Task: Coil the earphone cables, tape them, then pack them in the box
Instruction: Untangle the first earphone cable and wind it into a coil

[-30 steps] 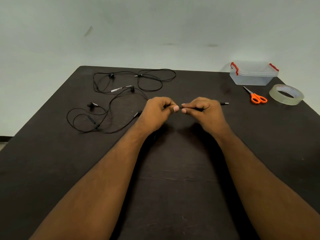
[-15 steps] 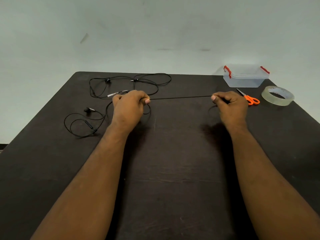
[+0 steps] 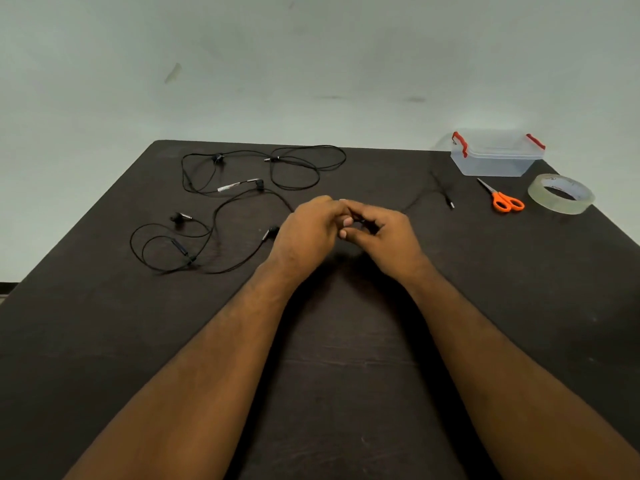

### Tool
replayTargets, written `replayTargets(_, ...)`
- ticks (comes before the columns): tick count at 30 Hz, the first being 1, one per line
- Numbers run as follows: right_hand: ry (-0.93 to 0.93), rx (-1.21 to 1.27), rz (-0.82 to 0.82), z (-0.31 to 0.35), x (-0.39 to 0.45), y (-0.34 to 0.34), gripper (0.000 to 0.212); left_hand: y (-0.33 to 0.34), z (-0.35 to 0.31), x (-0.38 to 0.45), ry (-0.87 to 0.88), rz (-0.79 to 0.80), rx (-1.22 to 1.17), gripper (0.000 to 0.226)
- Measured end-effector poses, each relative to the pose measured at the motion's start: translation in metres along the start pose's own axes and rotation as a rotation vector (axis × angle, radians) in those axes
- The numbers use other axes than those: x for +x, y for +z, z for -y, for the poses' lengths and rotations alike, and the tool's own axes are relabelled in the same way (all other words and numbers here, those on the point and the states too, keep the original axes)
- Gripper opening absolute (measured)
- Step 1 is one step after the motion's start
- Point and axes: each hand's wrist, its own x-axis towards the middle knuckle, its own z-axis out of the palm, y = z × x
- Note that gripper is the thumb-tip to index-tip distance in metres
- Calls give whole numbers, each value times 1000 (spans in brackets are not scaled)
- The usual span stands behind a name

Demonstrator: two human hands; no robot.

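Note:
My left hand [image 3: 308, 230] and my right hand [image 3: 384, 237] meet at the table's middle, fingers curled round one black earphone cable [image 3: 221, 216]. That cable trails left in loose loops with earbuds, and its plug end [image 3: 450, 203] lies free to the right of my right hand. A second black earphone [image 3: 277, 168] lies in loops at the far left. The clear box [image 3: 495, 157] with red clips, lid on, stands at the back right, and the clear tape roll [image 3: 561, 194] lies near it.
Orange-handled scissors [image 3: 505, 200] lie between the box and the tape roll. The dark table [image 3: 346, 375] ends close behind the box and drops off at both sides. A pale wall rises behind it.
Half a second ago my hands were apart with the cable stretched taut between them. They have come back together at the centre, and the plug end now lies loose to the right.

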Motion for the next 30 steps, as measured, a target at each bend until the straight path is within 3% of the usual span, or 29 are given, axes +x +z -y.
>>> replayTargets(5, 41, 72, -114, -4, 4, -16, 24, -5, 3, 2, -19, 34, -23, 14)
replayTargets(8, 92, 72, -226, -11, 9, -35, 13, -15, 19, 2, -75, -27, 1, 14)
replayTargets(14, 173, -4, -506, -36, 8, -82, 14, -43, 50, 2, -99, -191, 90, 14)
replayTargets(19, 182, -43, -557, -47, 8, -86, 16, -39, 49, 4, -86, -234, 95, 13)
replayTargets(22, 239, -22, -527, -48, 5, -80, 18, -35, 47, 5, -93, -246, 88, 14)
replayTargets(24, 214, -108, -435, -41, 4, -73, 38, -33, 44, 6, -103, -249, 86, 14)
replayTargets(27, -43, -267, -241, -18, 3, -44, 69, -25, 31, 8, -54, -182, 62, 12)
replayTargets(28, -106, -217, -162, -11, 3, -29, 70, -20, 25, 9, -15, -132, 52, 12)
replayTargets(30, -60, 26, -3, 1, 0, -5, 69, -11, 14, 9, 63, -43, 29, 11)
